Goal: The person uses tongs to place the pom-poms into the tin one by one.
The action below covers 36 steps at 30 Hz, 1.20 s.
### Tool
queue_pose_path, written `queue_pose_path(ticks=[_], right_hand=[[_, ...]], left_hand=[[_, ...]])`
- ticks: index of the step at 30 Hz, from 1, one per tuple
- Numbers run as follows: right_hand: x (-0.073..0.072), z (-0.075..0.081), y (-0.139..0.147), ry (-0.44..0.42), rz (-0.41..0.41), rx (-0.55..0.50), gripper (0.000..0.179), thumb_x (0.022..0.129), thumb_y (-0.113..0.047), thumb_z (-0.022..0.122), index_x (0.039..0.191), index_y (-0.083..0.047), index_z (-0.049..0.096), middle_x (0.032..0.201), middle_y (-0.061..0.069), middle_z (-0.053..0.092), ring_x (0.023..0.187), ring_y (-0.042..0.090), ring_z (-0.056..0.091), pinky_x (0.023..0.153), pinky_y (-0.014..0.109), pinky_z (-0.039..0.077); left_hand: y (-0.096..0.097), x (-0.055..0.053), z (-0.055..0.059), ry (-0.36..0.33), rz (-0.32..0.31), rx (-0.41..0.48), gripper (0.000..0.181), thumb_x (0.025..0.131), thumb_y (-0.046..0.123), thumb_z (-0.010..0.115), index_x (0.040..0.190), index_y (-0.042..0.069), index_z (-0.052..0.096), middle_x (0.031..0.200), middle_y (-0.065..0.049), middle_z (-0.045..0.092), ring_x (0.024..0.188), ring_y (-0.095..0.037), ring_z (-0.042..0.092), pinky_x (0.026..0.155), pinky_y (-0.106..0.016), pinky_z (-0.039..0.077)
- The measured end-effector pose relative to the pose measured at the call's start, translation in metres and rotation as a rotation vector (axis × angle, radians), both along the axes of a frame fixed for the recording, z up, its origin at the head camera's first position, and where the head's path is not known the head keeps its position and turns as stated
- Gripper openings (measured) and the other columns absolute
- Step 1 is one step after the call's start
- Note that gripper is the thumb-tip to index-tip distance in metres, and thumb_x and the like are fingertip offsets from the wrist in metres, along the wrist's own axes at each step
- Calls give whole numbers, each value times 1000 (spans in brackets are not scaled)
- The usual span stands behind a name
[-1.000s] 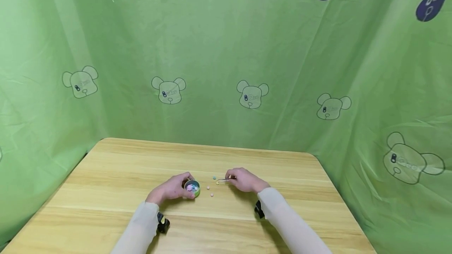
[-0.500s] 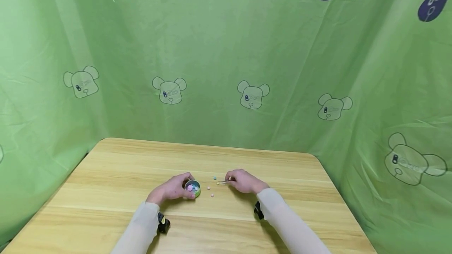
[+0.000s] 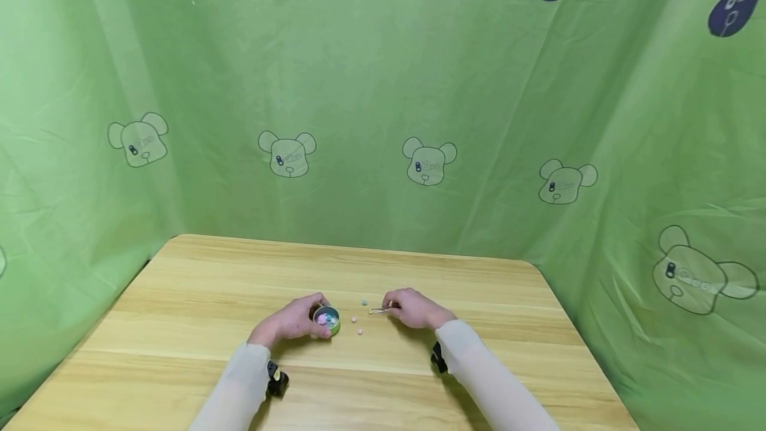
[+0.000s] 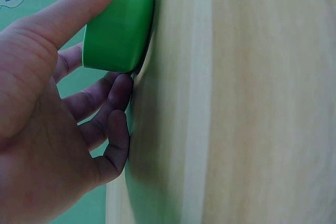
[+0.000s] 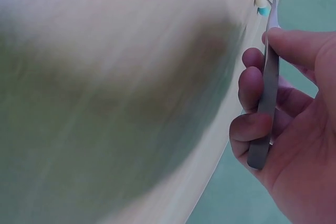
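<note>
My left hand [image 3: 296, 318] grips a small green cup [image 4: 118, 30] between thumb and fingers; its base rests on the table. Inside the cup lie several small pink, blue and white balls [image 3: 326, 318]. Across from it, my right hand [image 3: 413, 308] holds a pair of metal tweezers [image 5: 269, 82] with bent tips, pinched between thumb and fingers. By the tweezer tips is a small yellow ball [image 3: 371, 312]; whether the tips grip it I cannot tell. Just behind lies a blue ball [image 3: 364, 302]. Two pink balls, one farther back [image 3: 354, 320] and one nearer [image 3: 360, 332], lie between the hands.
The wooden table [image 3: 197, 298] reaches out on all sides of the hands. A green curtain [image 3: 359, 205] with bear-face prints hangs behind and beside it. A dark camera is strapped to each wrist.
The tweezer tips and the yellow ball are very slightly farther right in the head view, which has itself shifted a little. The left hand keeps holding the cup in place.
</note>
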State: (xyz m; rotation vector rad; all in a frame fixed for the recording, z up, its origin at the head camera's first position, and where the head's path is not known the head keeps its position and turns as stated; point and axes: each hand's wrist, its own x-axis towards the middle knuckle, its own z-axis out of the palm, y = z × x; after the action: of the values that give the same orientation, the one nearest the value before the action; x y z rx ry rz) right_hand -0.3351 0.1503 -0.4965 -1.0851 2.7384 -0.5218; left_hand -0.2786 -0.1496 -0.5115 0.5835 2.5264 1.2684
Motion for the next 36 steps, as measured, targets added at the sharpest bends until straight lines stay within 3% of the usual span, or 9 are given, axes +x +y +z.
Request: queue_pose_path(ticks=[36], right_hand=[[-2,-1,0,-18,-40,-12,9,94,-9,57,100,-10,63,87,-1,61,78,13,53,73,36,46]], left_hand=[[-1,-2,-1,-2,0,0,44,77,23,79,110,10,54,104,-7,59,93,-20,56,84,-43,47]])
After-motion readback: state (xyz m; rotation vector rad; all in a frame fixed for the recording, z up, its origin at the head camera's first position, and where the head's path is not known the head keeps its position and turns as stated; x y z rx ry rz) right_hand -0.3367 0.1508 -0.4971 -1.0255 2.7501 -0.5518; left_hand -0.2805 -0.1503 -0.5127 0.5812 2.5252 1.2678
